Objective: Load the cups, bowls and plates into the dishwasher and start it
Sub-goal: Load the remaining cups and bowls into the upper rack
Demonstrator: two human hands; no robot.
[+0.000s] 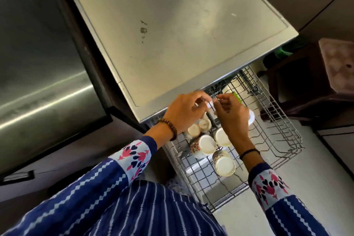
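The dishwasher's (pixel 172 34) upper wire rack (pixel 277 136) is pulled out below me. Several pale cups stand upside down in its left half, among them a patterned cup (pixel 224 165), a red-flowered cup (pixel 203 144) and a plain cup (pixel 222 137). Both hands hover over the rack's back part. My right hand (pixel 232 117) curls round a white dish (pixel 251 119); only its edge shows, so cup or bowl I cannot tell. My left hand (pixel 184 114) pinches a white rim (pixel 210 105) between the two hands, seemingly of the same dish. The lower rack is hidden.
A steel fridge (pixel 42 63) stands close on the left. A dark brown stool (pixel 329 74) sits right of the rack, with cabinet fronts (pixel 325 5) behind it. Something green (pixel 237 96) shows behind my right hand. The rack's right half holds bare wire.
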